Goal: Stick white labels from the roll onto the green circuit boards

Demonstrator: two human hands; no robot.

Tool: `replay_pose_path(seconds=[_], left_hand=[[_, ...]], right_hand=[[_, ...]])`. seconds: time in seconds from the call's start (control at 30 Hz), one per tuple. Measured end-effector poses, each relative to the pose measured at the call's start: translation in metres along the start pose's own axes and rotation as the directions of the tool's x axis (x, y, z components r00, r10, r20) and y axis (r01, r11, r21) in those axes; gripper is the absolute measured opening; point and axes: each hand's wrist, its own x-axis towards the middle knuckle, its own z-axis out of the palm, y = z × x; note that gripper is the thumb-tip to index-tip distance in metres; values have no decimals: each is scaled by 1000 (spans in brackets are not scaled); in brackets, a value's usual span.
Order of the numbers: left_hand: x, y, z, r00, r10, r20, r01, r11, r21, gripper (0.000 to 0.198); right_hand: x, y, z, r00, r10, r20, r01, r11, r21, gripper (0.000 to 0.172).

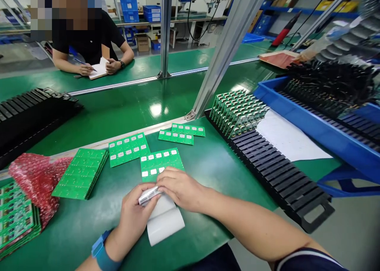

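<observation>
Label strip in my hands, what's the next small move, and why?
Probably peel the next label off the label strip and press it onto a bare spot in the second row of the nearest circuit board. The left hand and right hand pinch the strip's curled end right at that board's edge; its top row is fully labelled, the second row only partly.

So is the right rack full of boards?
Partly full: the rack holds boards only at its far end; near slots are bare.

Circuit panel (160, 162): green, rows of white labels. Label strip (164, 221): white. Bubble wrap (38, 176): red. Slotted rack (279, 176): black. Crate (311, 124): blue. Worktop (89, 223): green. Wristband (101, 251): blue.
</observation>
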Motion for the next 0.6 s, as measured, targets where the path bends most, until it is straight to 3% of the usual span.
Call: replay_pose_path(seconds=[0.37, 0.5, 0.6], left_hand=[[-1, -4, 2, 997, -68, 19, 68, 998, 7, 12], [0, -4, 2, 996, -90, 18, 90, 996, 3, 11], [-1, -3, 2, 995, -96, 16, 96, 995, 2, 12]], right_hand=[[-5, -2, 4, 1000, -5, 21, 8, 991, -133, 16], [-4, -8, 1, 1000, -17, -12, 16, 997, -73, 13], [-3, -7, -12, 995, 59, -74, -54, 996, 69, 10]])
